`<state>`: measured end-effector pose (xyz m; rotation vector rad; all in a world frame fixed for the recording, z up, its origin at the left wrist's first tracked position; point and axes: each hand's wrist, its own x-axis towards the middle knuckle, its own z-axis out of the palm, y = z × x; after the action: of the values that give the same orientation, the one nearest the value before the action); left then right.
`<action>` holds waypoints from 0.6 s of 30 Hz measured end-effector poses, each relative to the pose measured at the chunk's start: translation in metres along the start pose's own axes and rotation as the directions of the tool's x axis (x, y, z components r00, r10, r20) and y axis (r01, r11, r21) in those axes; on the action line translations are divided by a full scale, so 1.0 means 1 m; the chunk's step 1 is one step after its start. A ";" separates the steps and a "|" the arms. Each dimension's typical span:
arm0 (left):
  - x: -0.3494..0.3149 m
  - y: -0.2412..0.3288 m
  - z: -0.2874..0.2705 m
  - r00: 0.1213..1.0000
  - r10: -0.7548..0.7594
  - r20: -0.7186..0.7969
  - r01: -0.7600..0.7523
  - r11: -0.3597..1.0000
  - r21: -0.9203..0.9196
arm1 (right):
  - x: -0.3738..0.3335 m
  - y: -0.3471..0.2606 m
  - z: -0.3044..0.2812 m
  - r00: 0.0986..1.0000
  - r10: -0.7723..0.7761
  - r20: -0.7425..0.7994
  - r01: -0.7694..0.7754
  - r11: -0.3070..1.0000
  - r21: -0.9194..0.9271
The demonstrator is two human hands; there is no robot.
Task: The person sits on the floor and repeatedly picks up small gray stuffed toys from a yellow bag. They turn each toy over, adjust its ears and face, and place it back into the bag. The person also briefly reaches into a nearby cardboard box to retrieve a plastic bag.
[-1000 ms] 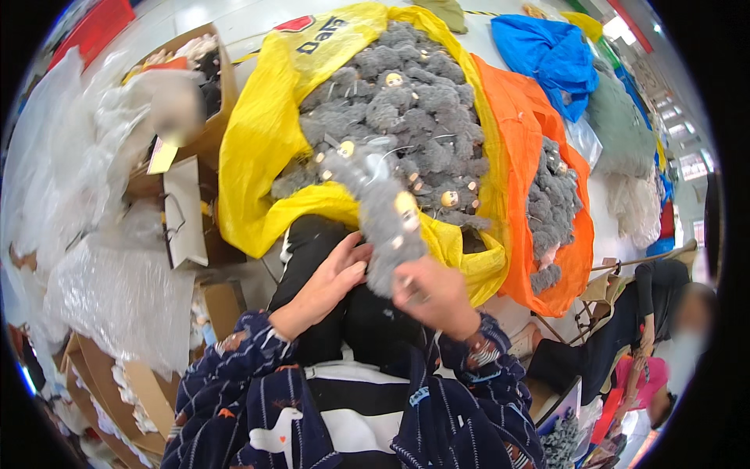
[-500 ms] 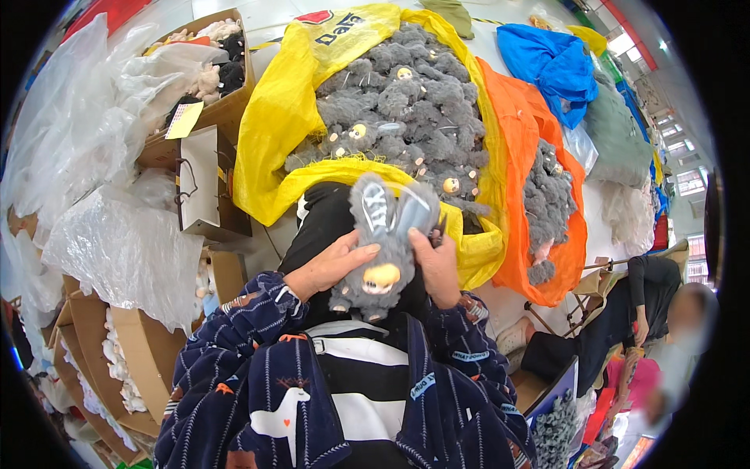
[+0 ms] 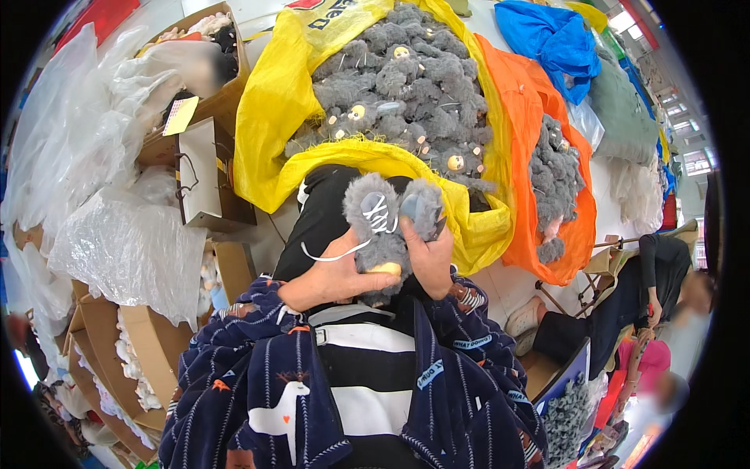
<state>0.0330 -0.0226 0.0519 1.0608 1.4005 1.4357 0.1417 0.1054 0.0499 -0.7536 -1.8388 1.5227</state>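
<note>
Over my lap I hold a grey plush toy [image 3: 380, 244] with two long ears and a small yellowish face piece. My left hand [image 3: 328, 275] is closed round the toy's body, its thumb across the face piece. My right hand [image 3: 428, 259] grips the other side, thumb pressed on the right ear's smooth grey lining. White lacing [image 3: 376, 214] crosses the left ear's lining, and its loose end [image 3: 332, 255] curves out to the left, above my left hand. Something dark shows beside my right fingertips, too small to name. My hands hide the toy's lower sides.
Ahead, a yellow sack [image 3: 269, 148] is heaped with similar grey toys; an orange sack [image 3: 566, 234] at right holds more. Cardboard boxes [image 3: 152, 344] and clear plastic sheeting [image 3: 117, 258] crowd the left. A blue bag [image 3: 547, 47] lies far right. Another person [image 3: 617, 313] sits at right.
The toy has tilted, and its face piece is now mostly covered by my left thumb. The lace's loose end has come into view at the left. My right hand stays on the right ear.
</note>
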 end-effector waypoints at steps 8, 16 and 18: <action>0.005 -0.027 0.004 0.996 -0.081 -0.041 0.071 0.975 -0.209 | 0.002 0.005 -0.011 0.995 0.099 0.032 -0.102 0.988 0.114; 0.009 -0.032 -0.001 0.993 -0.114 0.040 0.119 0.972 -0.203 | 0.002 0.009 -0.018 0.935 0.354 -0.031 -0.286 0.802 0.524; 0.009 -0.032 0.000 0.993 -0.112 0.030 0.116 0.968 -0.222 | 0.002 0.005 -0.021 0.924 0.379 -0.046 -0.305 0.804 0.511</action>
<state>0.0304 -0.0130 0.0204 0.8343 1.2335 1.4574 0.1571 0.1206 0.0484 -0.9442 -1.1538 2.0035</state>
